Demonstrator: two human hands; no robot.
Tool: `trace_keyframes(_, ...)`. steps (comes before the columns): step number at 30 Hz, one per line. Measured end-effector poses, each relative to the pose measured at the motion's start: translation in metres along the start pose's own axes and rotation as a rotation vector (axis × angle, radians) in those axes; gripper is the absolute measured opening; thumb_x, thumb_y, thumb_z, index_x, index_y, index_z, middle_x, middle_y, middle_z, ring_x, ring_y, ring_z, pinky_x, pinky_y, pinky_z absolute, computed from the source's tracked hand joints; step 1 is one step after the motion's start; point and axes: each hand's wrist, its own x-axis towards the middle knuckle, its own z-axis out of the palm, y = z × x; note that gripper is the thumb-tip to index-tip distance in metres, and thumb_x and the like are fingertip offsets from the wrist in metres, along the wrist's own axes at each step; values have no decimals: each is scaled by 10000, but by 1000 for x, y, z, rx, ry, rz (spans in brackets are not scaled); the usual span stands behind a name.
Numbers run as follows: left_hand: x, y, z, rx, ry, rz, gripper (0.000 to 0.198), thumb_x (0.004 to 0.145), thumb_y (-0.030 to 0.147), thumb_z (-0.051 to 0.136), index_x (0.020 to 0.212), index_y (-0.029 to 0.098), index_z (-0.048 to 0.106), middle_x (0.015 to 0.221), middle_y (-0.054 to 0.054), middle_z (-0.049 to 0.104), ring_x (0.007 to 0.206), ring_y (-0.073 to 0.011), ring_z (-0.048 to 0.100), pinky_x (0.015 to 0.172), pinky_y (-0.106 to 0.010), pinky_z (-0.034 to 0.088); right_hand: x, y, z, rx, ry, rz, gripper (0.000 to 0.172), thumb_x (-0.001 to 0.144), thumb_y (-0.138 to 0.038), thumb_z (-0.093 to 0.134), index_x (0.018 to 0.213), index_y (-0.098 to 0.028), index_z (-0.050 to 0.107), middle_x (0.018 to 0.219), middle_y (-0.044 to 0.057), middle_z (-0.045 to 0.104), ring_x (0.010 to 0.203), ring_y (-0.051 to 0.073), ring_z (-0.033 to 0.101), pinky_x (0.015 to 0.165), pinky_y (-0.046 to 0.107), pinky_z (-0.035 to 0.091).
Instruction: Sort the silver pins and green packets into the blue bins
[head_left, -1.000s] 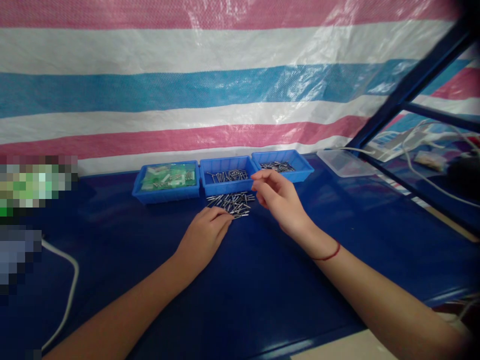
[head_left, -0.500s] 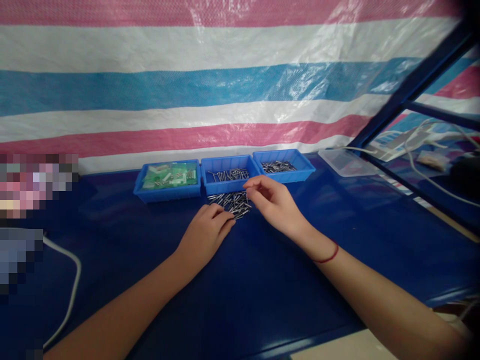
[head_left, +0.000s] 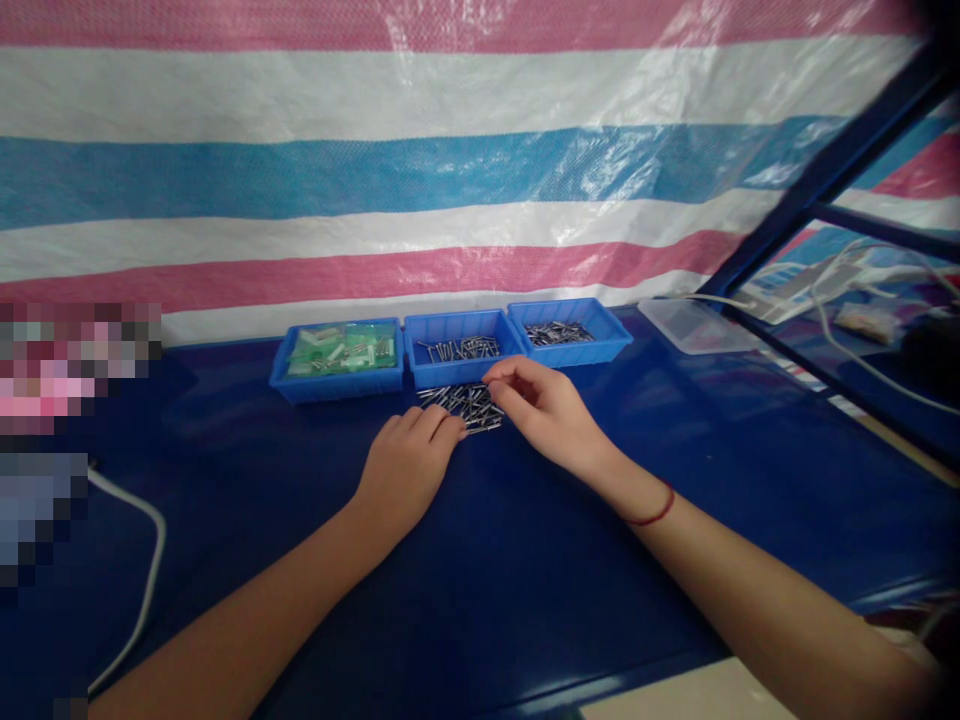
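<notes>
A loose pile of thin metal pieces [head_left: 480, 406], like nails or screws, lies on the blue table in front of the middle blue bin [head_left: 459, 376]. At the pile's near left edge rests my left hand [head_left: 409, 455], its fingers bent and drawn together with the thumb. Just above the pile's right side, my right hand [head_left: 544, 410] has thumb and forefinger closed in a pinch. Whatever either hand holds, if anything, is too small or hidden to make out. Similar metal pieces [head_left: 461, 348] lie inside the middle bin.
To the left stands a blue bin [head_left: 337, 387] with green plastic bags of small parts. A right-hand blue bin [head_left: 592, 350] contains more metal pieces. Beyond it are a clear plastic lid [head_left: 694, 328] and a dark blue frame [head_left: 817, 190]. A white cable [head_left: 154, 560] curves across the left.
My left hand has shifted slightly back to the left, its thumb tucked in closer to the fingers. The right hand's fingertips have dipped a little toward the pile, still pinched.
</notes>
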Motion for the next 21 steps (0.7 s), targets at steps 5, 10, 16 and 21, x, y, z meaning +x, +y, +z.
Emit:
trace_keyframes(5, 1, 1, -2, -362, 188, -147, 184, 982, 229, 365, 952, 174, 538, 916, -62, 606, 860, -187, 553, 793, -327, 441, -3, -10, 2, -35, -152, -29, 127, 798, -153, 528, 844, -175, 644, 821, 18, 661, 675, 126, 563, 639, 262, 439)
trace_keyframes(10, 1, 0, -3, -567, 194, -197, 147, 975, 227, 375, 963, 191, 518, 896, -38, 591, 857, -163, 571, 772, -289, 448, -9, -20, 7, 132, -176, -4, 128, 817, -258, 593, 888, -168, 652, 875, 46, 679, 696, 138, 588, 642, 272, 465)
trace_keyframes(16, 1, 0, -4, -605, 179, -190, 133, 969, 223, 385, 969, 194, 515, 899, -32, 593, 839, -155, 574, 760, -285, 446, -8, -17, 7, 214, -134, 6, 152, 815, -317, 638, 839, -168, 656, 831, 46, 672, 718, 147, 595, 681, 293, 472)
trace_keyframes(21, 2, 1, -5, -601, 178, -155, 129, 968, 227, 390, 935, 198, 512, 870, -31, 593, 816, -156, 572, 728, -283, 449, -9, -14, 8, 232, -113, -25, 143, 807, -318, 654, 828, -176, 656, 823, 42, 665, 715, 151, 597, 666, 297, 475)
